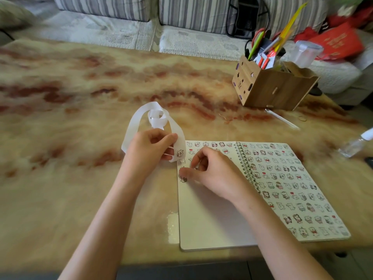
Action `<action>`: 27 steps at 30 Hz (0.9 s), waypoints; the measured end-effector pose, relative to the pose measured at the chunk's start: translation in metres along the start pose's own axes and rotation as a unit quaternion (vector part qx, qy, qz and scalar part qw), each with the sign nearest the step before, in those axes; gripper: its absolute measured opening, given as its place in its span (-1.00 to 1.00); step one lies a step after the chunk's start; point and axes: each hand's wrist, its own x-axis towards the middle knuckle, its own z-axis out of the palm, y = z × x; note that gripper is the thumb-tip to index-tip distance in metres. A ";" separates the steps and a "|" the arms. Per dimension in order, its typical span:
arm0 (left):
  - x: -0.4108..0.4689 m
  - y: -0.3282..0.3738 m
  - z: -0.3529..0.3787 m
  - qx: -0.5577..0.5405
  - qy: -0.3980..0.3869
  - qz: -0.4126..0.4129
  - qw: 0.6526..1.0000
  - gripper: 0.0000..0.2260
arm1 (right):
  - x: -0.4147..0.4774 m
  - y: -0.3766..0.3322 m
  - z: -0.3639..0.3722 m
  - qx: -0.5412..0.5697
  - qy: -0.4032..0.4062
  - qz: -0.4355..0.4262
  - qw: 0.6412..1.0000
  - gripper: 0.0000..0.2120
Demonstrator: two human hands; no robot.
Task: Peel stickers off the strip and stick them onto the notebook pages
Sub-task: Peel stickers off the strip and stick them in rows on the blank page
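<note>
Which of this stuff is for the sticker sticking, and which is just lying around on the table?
For the job:
sticker strip, held by the left hand
notebook, lying open, with the right hand at its left page
stickers already on both pages

Just lying about:
wooden box of pens
plastic bottle
rubber band

1. The single head view looks forward and down from above the table's [80,188] near edge.
2. The left hand [150,147], right hand [214,174] and notebook [212,219] sit close below; a sofa [101,9] lies far beyond.
</note>
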 end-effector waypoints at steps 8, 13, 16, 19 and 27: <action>0.000 0.001 -0.001 0.002 0.001 0.018 1.000 -0.83 | 0.003 0.001 -0.003 0.041 0.013 -0.012 0.999 -0.93; -0.002 0.004 0.000 -0.019 0.002 0.032 0.999 -0.83 | 0.002 -0.007 -0.007 0.193 0.100 -0.088 0.972 -0.91; -0.003 0.005 0.001 -0.028 0.002 0.037 0.999 -0.84 | 0.003 -0.010 -0.005 0.204 0.119 -0.123 0.964 -0.90; -0.003 0.007 0.001 -0.043 -0.007 0.035 0.998 -0.82 | 0.003 -0.011 -0.003 0.216 0.124 -0.139 0.959 -0.89; -0.005 0.008 0.003 -0.044 -0.045 0.031 0.998 -0.79 | 0.003 -0.011 -0.008 0.222 0.155 -0.164 0.949 -0.94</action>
